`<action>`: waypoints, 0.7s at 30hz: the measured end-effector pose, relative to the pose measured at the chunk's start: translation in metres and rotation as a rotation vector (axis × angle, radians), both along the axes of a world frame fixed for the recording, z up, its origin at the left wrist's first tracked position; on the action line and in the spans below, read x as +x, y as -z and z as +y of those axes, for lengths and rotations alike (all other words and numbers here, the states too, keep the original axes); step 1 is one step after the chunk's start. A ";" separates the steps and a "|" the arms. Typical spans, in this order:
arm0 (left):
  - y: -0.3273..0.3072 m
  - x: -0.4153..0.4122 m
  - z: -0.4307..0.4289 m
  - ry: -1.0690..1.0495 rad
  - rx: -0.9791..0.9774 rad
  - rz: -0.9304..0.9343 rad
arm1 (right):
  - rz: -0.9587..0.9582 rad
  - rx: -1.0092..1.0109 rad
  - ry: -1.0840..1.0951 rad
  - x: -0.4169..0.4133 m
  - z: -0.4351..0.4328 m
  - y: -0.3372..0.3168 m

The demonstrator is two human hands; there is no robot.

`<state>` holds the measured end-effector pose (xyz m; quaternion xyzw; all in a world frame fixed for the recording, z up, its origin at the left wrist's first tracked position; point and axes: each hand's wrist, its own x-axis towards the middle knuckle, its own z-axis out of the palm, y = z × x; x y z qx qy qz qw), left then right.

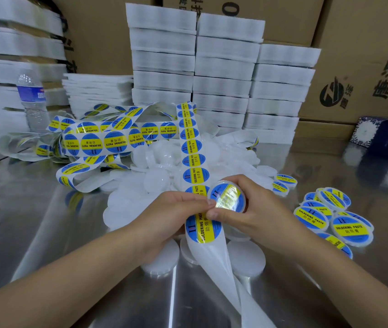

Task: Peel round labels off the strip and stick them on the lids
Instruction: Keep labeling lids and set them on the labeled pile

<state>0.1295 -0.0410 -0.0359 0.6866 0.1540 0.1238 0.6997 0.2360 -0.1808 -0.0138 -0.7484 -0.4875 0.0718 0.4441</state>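
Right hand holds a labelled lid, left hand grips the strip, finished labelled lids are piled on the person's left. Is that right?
Not quite: in the head view the finished labelled lids sit on the person's right. The right hand does hold a lid, the left hand the strip.

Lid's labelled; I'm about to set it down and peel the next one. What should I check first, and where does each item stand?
1. Held lid carries its label: ok.
2. That label lies flat, without wrinkles: cannot tell, because glare covers it.
3. Right hand grips the lid securely: ok.
4. Left hand holds the label strip: ok.
5. Next label is intact on the strip, just below the hands: ok.
6. Bare lids are close by, and the labelled lids lie to the right on the steel table: ok.
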 end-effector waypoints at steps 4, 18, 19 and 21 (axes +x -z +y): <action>-0.001 0.000 -0.002 0.005 -0.015 0.013 | 0.010 -0.005 0.028 0.001 0.001 0.002; -0.006 0.000 -0.004 -0.005 -0.119 0.036 | -0.090 0.075 0.142 0.010 0.002 0.000; -0.006 0.000 -0.004 0.004 -0.106 0.042 | -0.092 0.080 0.131 0.009 0.001 -0.001; -0.006 0.000 -0.006 0.013 -0.088 0.051 | -0.079 0.088 0.095 0.007 0.001 -0.001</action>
